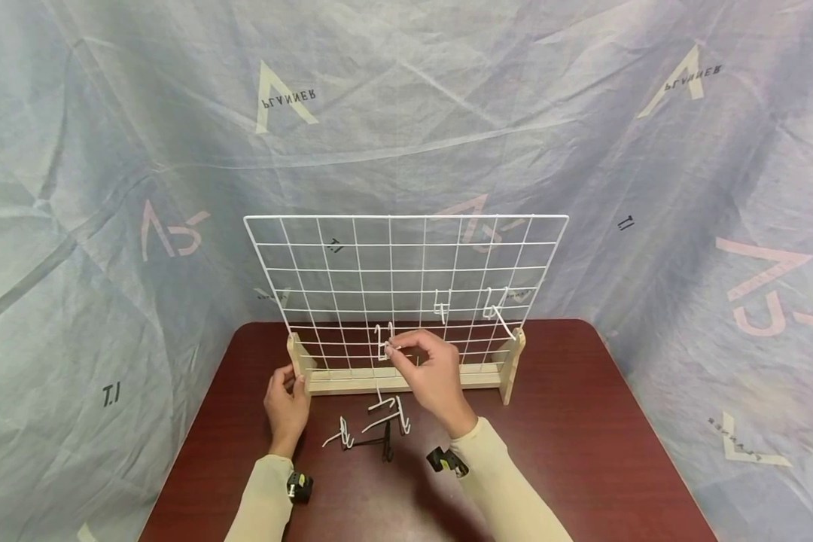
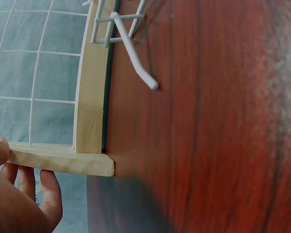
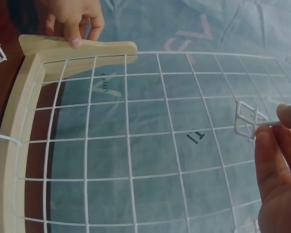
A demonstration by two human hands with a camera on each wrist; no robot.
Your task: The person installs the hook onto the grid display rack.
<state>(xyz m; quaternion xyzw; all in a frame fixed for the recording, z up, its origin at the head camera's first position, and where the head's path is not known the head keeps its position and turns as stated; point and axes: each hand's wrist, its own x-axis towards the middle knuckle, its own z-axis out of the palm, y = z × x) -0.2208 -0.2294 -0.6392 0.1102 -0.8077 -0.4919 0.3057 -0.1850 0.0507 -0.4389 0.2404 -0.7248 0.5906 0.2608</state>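
A white wire display hook point(image 1: 382, 352) is pinched by its prong between the thumb and fingers of my right hand point(image 1: 439, 373). Its square back faces the white wire grid point(image 1: 406, 217); I cannot tell whether the two touch. My left hand point(image 1: 287, 406) grips the left wooden side support point(image 2: 63, 161) of the grid's stand, thumb on one side and fingers on the other. Two more white hooks, a short one point(image 1: 442, 309) and a longer one point(image 1: 493, 311), hang on the right part of the grid.
On the dark red table point(image 1: 569, 452), in front of the stand's wooden base point(image 1: 406, 385), lie several loose hooks, including a white hook point(image 1: 343, 433) and a black hook point(image 1: 388, 446). Printed grey sheeting point(image 1: 406, 113) surrounds the table at the back and sides.
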